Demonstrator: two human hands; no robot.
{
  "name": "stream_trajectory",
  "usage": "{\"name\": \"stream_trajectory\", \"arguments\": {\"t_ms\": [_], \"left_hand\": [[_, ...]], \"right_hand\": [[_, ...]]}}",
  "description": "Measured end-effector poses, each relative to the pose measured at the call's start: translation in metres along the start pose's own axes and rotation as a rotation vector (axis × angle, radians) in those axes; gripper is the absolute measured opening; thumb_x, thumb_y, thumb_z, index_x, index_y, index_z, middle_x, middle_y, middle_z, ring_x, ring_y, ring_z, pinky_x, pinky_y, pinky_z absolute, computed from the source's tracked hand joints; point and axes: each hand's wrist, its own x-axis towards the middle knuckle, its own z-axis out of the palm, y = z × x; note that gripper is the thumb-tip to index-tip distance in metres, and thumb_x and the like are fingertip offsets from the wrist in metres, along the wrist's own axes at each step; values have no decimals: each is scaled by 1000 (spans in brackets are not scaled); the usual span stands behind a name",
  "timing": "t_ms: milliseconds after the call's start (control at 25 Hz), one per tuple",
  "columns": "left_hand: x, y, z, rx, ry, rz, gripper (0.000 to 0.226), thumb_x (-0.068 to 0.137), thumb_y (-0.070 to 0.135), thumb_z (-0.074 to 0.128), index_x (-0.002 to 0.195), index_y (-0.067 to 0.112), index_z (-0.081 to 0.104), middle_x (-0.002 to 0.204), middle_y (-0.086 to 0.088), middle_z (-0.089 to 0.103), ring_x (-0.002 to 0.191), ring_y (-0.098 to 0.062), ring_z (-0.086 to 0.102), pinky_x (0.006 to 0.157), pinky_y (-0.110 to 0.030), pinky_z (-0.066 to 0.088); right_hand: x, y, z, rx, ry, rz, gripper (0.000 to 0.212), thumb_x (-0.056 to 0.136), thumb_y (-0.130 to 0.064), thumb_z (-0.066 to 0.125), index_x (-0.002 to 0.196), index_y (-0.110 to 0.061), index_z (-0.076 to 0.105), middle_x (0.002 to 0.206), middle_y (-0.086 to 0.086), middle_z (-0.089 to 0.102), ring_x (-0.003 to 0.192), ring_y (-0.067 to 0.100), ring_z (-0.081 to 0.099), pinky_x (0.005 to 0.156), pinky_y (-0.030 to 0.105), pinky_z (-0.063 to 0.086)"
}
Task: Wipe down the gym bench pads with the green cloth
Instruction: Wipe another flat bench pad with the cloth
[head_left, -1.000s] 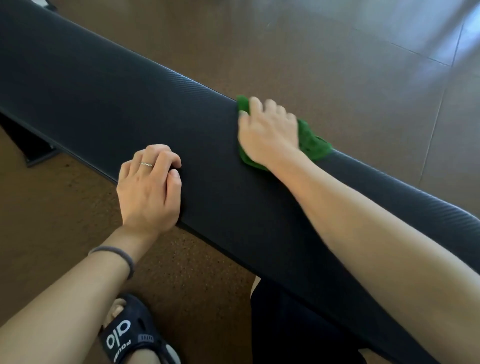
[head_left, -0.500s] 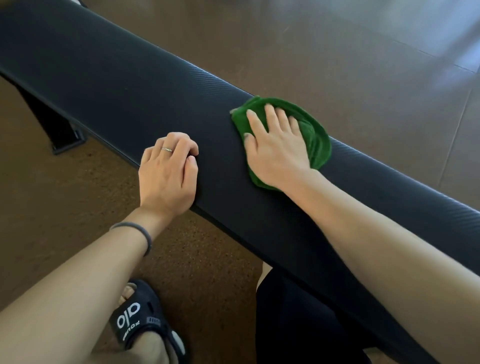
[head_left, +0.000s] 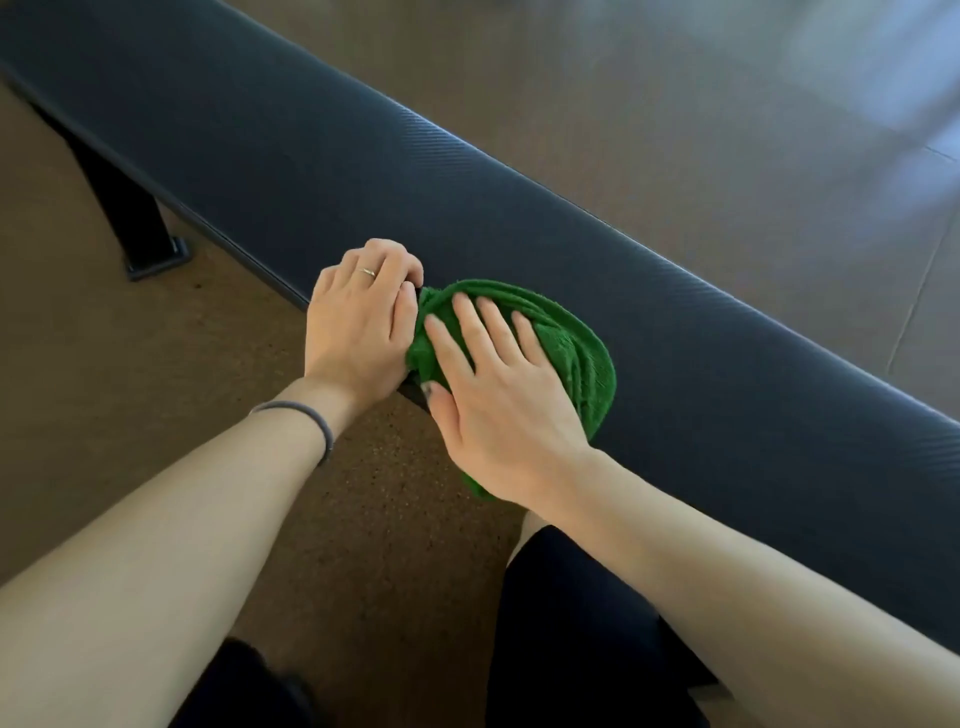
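Observation:
A long black bench pad (head_left: 467, 197) runs from upper left to lower right. The green cloth (head_left: 576, 343) lies bunched on the pad's near edge, part of it hanging over the side. My right hand (head_left: 498, 400) presses flat on the cloth with fingers spread and straight. My left hand (head_left: 358, 322) rests on the pad's near edge right beside the cloth, touching it, with fingers curled under; a ring is on one finger.
A black bench leg with a foot (head_left: 140, 234) stands on the brown speckled floor (head_left: 104, 364) at left. Beyond the pad is smooth tiled floor (head_left: 675, 104). My dark-clothed legs (head_left: 571, 623) are below the bench edge.
My right hand has dragged the cloth from the pad's far side toward the near edge, up against my left hand. The view has shifted, and the left hand stays on the edge.

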Motion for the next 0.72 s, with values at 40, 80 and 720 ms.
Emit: {"name": "stream_trajectory", "arguments": {"t_ms": [40, 80, 720], "left_hand": [[2, 0, -2, -16, -39, 6, 23, 104, 22, 33, 104, 17, 55, 114, 0, 58, 102, -22, 54, 90, -38, 38], [5, 0, -6, -54, -83, 37, 26, 105, 25, 31, 104, 17, 56, 114, 0, 58, 103, -23, 54, 90, -40, 39], [67, -147, -29, -30, -147, 183, 34, 107, 38, 30, 117, 18, 56, 129, -5, 56, 119, -29, 51, 103, -43, 40]], "right_hand": [[4, -4, 1, 1, 9, 35, 61, 109, -46, 25, 163, -17, 25, 171, 11, 21, 159, 30, 16, 129, 50, 16], [-2, -4, 1, -10, 7, 51, 62, 109, -47, 25, 163, -17, 24, 171, 10, 20, 159, 28, 15, 129, 49, 15], [53, -56, 5, -36, 29, 344, 61, 110, -48, 20, 165, -22, 17, 173, 6, 14, 160, 25, 9, 130, 44, 8]]}}
